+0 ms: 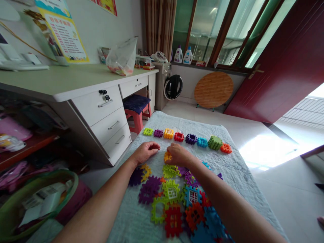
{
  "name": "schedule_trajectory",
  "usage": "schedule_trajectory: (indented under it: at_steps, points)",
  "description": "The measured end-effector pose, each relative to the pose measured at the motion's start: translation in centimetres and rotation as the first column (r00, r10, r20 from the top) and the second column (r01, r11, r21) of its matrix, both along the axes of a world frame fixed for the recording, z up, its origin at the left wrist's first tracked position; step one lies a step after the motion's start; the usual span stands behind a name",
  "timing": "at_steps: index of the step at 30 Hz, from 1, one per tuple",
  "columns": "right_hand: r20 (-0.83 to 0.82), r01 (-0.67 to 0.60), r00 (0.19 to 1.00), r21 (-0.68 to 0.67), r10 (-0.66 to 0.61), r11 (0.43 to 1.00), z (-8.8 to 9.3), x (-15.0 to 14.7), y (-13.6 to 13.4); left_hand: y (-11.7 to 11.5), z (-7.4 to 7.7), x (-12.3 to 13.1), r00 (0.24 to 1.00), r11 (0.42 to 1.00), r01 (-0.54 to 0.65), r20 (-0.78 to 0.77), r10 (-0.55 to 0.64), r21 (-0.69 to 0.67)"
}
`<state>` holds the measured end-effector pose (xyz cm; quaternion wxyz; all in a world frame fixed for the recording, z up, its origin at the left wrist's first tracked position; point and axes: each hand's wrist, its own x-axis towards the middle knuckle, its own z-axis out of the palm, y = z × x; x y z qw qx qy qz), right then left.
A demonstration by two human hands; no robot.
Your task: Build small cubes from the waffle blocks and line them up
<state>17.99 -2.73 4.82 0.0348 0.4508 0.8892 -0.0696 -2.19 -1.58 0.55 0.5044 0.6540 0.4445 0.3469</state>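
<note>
My right hand [180,155] is closed on a yellow interlocking block [167,156], held low over the cloth; its fingers hide part of the block. To its left, my left hand [146,152] hovers by the cloth with fingers loosely curved, a small gap at the thumb, and nothing visible in it. Just below the yellow block lies a lime-green piece [171,171]. Nearer me is a loose heap of notched plastic pieces, among them a purple one [150,189], a red one [173,221] and a blue one with a white window [192,195]. My right forearm covers part of the heap.
Beyond my hands, a row of assembled blocks runs across the cloth-covered table [243,189], from a lime one [148,131] to an orange one [226,148]. A desk [83,81] stands left, with a stool [136,109] beside it. A bin [72,189] sits lower left.
</note>
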Motion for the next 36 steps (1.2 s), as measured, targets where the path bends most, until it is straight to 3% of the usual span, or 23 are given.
schedule_trajectory:
  at_steps: [15, 21, 25, 30, 36]
  points:
    - [-0.03, 0.016, 0.999, 0.061, -0.014, 0.998, 0.1, 0.1, -0.4, -0.1, -0.1, 0.0, 1.0, 1.0, 0.001, 0.011, -0.001, -0.01]
    - [-0.192, 0.12, 0.977, 0.144, -0.091, 0.982, 2.2, 1.2, 4.2, 0.1, -0.5, -0.2, 0.997, 0.997, 0.005, 0.076, 0.0, -0.074]
    - [-0.145, 0.213, 0.97, 0.117, -0.196, 0.97, 3.1, 1.3, 8.1, 0.0, -0.4, -0.1, 0.997, 0.998, -0.006, 0.082, 0.011, -0.066]
    - [-0.107, 0.234, 0.969, 0.101, -0.223, 0.967, 2.7, 0.3, 10.9, 0.0, -0.3, -0.2, 0.997, 0.998, -0.015, 0.074, 0.019, -0.056]
    - [-0.059, 0.251, 0.967, 0.066, -0.247, 0.966, 1.4, -0.3, 11.7, 0.1, -0.2, -0.1, 0.997, 0.998, -0.038, 0.071, 0.042, -0.056]
